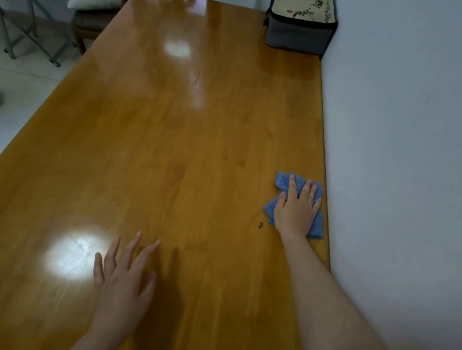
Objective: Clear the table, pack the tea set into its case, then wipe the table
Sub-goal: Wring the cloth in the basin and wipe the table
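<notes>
i'm on wiping, imo — case (299, 35) closed, far corner. right grip (297, 209) flat, pressing blue cloth (281, 181) on counter (184, 140); left grip (123, 281) released. nxt: sweep over dark speck (260, 225) beside it.

nothing legible here: the tea set case (303, 4) lid carries small ink characters, too blurred to read.
</notes>
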`<state>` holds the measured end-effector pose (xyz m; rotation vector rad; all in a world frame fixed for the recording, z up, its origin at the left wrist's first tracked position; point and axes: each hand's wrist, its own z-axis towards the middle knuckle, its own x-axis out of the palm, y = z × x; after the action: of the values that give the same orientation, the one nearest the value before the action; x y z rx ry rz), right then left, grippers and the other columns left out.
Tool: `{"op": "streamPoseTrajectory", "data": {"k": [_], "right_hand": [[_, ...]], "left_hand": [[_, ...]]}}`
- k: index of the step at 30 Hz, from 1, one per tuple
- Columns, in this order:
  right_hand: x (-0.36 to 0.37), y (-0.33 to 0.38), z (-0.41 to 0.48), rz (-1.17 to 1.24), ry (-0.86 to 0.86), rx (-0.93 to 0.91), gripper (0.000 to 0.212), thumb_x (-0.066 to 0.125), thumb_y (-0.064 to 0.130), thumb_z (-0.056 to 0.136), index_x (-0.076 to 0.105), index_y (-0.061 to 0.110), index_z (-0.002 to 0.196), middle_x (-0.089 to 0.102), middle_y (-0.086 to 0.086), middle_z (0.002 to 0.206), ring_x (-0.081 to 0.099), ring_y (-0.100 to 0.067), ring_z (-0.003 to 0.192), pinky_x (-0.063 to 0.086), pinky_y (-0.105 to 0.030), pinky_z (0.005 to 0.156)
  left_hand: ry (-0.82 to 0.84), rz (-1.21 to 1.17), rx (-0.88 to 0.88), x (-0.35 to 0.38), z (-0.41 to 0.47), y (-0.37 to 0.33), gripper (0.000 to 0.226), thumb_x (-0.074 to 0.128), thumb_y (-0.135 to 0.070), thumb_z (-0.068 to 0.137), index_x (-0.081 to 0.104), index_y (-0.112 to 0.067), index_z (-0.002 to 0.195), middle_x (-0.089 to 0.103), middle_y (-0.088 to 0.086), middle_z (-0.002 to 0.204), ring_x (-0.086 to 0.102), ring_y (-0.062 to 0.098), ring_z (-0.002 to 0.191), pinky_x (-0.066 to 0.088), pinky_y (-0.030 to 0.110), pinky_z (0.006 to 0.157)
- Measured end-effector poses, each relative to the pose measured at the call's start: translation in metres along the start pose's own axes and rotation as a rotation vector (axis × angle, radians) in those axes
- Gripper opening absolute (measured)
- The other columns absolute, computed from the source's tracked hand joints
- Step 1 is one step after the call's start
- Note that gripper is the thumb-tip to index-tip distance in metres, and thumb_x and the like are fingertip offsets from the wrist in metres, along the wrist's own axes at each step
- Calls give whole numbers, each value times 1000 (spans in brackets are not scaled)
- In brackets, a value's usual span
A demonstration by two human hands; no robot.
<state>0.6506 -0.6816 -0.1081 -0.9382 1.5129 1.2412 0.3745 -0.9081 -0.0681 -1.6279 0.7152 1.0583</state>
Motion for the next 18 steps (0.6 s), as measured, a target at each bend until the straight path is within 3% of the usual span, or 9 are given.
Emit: {"op": "streamPoseTrajectory", "data": {"k": [5, 18], "right_hand": [[-2, 3, -4, -4, 28, -17, 51, 27, 38, 104, 19, 29, 154, 8, -8, 163, 0, -23, 150, -6, -44, 120], [29, 89, -126, -9, 105, -192, 52, 28, 42, 103, 16, 36, 153, 2, 0, 163, -7, -19, 150, -8, -49, 119]], "left_hand": [[9, -28, 2, 5, -1, 1, 54, 56, -26, 87, 44, -40, 138, 35, -3, 153, 9, 25, 148, -4, 49, 117], [52, -15, 73, -11, -2, 37, 59, 43, -37, 82, 41, -42, 141, 29, -4, 156, 9, 26, 147, 6, 51, 117]]}}
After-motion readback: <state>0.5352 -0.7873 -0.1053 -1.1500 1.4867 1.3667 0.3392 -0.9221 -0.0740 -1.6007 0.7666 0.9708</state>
